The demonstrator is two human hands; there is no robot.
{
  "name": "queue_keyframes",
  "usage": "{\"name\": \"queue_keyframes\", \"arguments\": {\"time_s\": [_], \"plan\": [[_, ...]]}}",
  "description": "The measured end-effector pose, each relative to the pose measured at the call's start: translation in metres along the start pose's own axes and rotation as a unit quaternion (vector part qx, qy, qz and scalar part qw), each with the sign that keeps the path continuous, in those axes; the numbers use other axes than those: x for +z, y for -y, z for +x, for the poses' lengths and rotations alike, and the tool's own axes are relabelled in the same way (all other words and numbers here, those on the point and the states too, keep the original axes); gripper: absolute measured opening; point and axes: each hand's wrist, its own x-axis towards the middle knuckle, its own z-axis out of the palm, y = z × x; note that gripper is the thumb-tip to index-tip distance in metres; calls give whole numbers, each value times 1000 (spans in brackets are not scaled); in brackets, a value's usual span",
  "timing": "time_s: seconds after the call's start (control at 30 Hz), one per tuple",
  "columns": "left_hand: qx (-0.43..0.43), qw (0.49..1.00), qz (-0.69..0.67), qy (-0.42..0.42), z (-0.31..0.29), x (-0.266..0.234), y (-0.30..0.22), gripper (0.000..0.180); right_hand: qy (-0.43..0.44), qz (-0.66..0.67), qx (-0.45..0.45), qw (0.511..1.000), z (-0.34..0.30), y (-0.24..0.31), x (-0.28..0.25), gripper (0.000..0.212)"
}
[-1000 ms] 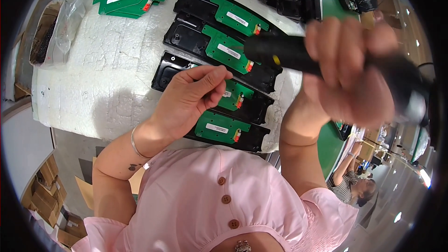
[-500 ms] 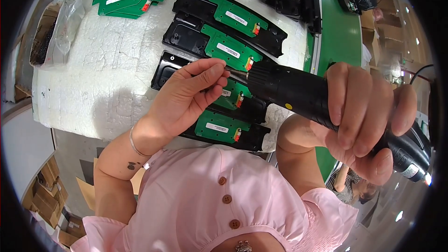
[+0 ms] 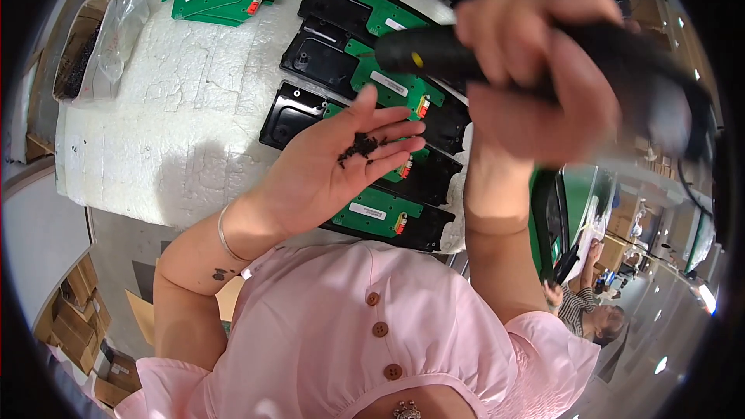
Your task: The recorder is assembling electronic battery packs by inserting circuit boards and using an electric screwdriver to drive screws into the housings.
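Your left hand has unfolded from its pinch of half a second ago into an upturned palm; your right hand has swung up, carrying the black driver over the trays.

Head view, only one available. Left fingers: spread and extended, thumb apart, a loose cluster of small dark screws lying on the palm and finger bases; nothing pinched. Right fingers: wrapped firmly around the driver body, motion-blurred. The driver's nose stands over the second tray from the worktop's far edge; contact with its board cannot be told.

Layout: four black trays bearing green boards run in a column toward the right edge of the worktop, the last at the near edge. Your left hand partly covers the third. Loose boards lie by the far left corner; a box of dark pieces stands at the left edge.

Step, judged: screw-fastening, apparently between two screws. Next move probably calls for you to single out one screw from the palm and steady the driver before aligning it.
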Motion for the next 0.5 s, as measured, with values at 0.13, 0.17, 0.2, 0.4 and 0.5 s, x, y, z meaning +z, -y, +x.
{"name": "queue_keyframes", "arguments": {"time_s": [0.13,0.17,0.2,0.4,0.5], "plan": [[80,995,59,2,-6,-14,3,41,-144,13,92,985,15,-28,13,21],[76,995,72,-4,-7,-14,2,37,-140,11,86,986,16,-32,11,21],[72,994,84,-11,-8,-15,2,34,-138,11,87,986,16,-35,10,21],[39,992,116,8,-10,-16,-2,32,-126,14,96,987,21,-43,10,23],[14,995,101,13,-9,-18,-2,32,-113,6,118,987,26,-43,12,22]]}}
